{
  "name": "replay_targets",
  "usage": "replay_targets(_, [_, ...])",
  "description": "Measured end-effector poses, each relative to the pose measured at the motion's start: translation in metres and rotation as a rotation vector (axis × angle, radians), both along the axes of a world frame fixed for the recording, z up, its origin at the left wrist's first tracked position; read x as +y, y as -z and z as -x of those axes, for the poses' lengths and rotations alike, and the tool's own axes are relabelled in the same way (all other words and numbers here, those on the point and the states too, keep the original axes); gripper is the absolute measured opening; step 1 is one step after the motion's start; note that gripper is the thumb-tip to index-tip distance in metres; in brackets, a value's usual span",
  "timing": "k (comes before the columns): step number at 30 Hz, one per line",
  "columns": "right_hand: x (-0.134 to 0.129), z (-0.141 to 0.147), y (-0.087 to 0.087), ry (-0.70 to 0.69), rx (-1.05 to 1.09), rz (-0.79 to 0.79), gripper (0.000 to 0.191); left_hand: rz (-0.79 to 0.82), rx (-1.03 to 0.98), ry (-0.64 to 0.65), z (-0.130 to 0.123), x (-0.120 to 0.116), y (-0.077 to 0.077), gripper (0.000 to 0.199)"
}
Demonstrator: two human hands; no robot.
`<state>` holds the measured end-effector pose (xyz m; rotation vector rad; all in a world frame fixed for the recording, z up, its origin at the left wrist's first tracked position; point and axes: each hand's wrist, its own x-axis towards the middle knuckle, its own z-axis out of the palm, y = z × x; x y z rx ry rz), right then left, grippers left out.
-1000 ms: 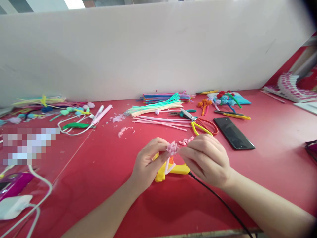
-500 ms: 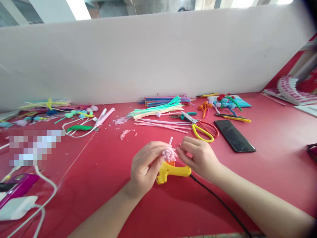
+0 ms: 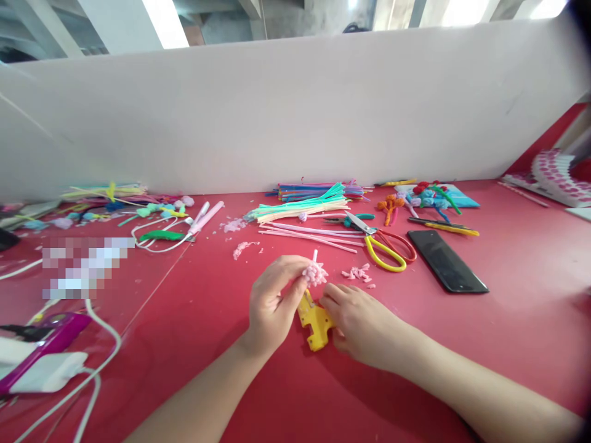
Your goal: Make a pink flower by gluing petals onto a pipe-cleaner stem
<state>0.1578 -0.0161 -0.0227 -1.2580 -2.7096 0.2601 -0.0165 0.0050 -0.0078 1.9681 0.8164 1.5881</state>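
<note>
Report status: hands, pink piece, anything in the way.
Left hand pinching pink tufted piece. Right hand gripping yellow glue gun. Loose pink scraps just beyond right hand.

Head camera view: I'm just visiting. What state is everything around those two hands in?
Left hand: closed, fingers pinching the pink tufted piece.
Pink tufted piece: held up above the table.
Right hand: closed on the yellow glue gun.
Yellow glue gun: gripped; whether lifted, I can't tell.
Pink bits: loose, scattered.
Scissors: lying down, handles apart.
Phone: lying flat, screen dark.
</note>
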Motion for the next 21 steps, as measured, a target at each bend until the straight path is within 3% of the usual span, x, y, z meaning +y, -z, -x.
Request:
replay_targets(6, [0.0,-0.003,-0.01,0.177,0.068,0.042,0.029,0.192,-0.247,-0.095,0.005,0.012,-0.004,0.01])
replay_targets(13, [0.014,-0.018,-0.015,0.415,0.211,-0.076,0.019,0.491,-0.524,-0.044,0.009,0.024,-0.011,0.005])
replay_targets(16, [0.017,-0.024,-0.017,0.344,0.394,-0.251,0.015,0.556,-0.538,-0.05,0.009,0.024,-0.013,0.007])
replay_targets(19, [0.013,-0.024,-0.02,0.157,0.572,-0.411,0.015,0.607,-0.524,-0.026,0.006,0.02,-0.013,0.009])
replay_targets(21, [0.007,-0.021,-0.021,0.037,0.609,-0.437,0.018,0.634,-0.507,0.014,0.003,0.017,-0.012,0.012])
